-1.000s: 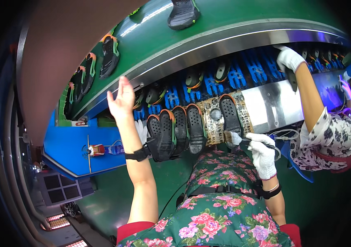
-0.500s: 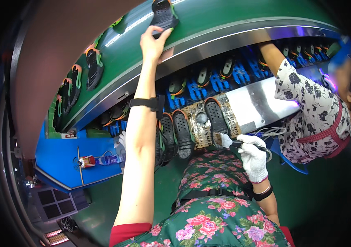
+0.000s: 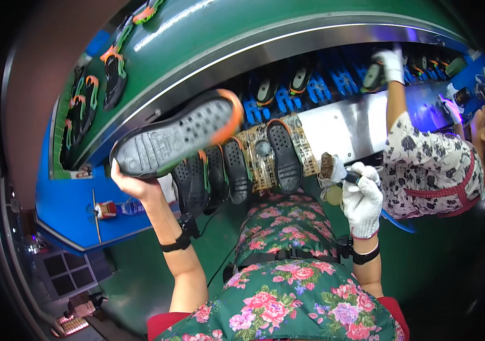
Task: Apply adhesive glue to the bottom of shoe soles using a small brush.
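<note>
A grey-black shoe sole [image 3: 160, 142] with an orange and green rim hangs tilted in the air, its perforated face showing. My bare left hand [image 3: 130, 183] is closed on its lower left end. In a white glove, my right hand [image 3: 362, 199] grips a brush [image 3: 339, 169] with brown bristles, raised beside the bench. A pale cup-like thing [image 3: 333, 195] shows partly under the brush. Between my hands, a dark perforated sole [image 3: 284, 153] lies on a board wrapped in worn tape [image 3: 262, 176]. More soles [image 3: 235, 170] stand in a row to its left.
Behind a metal rail [image 3: 288, 48] runs a green conveyor belt [image 3: 219, 28] with soles at its left. Below the rail, several soles sit by blue holders [image 3: 317, 91]. At right a co-worker [image 3: 436, 165] reaches toward them. A blue table [image 3: 66, 210] stands at left.
My left hand has come back from the belt with a sole, now tilted near me. My right hand has lifted the brush off the sole on the board and moved right.
</note>
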Demonstrator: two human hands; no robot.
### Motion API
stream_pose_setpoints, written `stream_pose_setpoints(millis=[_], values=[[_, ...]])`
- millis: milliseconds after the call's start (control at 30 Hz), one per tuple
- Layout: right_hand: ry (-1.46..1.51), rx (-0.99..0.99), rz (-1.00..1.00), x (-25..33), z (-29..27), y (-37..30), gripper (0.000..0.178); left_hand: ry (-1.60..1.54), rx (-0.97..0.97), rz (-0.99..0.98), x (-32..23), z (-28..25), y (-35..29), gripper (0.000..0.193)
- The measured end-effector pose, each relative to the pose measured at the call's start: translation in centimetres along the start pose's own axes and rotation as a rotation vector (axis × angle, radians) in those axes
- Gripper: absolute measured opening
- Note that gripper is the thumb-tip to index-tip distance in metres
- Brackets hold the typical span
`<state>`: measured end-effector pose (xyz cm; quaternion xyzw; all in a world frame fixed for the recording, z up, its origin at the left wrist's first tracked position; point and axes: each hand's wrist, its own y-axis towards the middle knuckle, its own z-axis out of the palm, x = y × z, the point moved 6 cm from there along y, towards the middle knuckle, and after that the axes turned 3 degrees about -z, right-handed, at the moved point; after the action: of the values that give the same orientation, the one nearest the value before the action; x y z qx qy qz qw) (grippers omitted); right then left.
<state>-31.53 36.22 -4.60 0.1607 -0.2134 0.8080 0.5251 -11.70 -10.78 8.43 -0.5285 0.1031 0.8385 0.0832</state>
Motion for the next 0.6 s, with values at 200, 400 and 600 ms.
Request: stream_pose_setpoints(millis=[200,400,600], values=[[-0.016,0.133,0.166,-1.8,7.0,-0.5,0.02,0.112,0.552,-0.601,8.8,5.7,-4.8,0.046],[-0.499,0.452,-0.008,-3.4,12.0,-1.0,0.023,0.165,0.506,-0.949,15.1,8.0,-13.4,0.039],[-0.452,0.395,-0.05,-2.8,9.5,-0.6,0.025,-0.853,0.586,-1.525,17.3,7.2,-21.9,0.103]])
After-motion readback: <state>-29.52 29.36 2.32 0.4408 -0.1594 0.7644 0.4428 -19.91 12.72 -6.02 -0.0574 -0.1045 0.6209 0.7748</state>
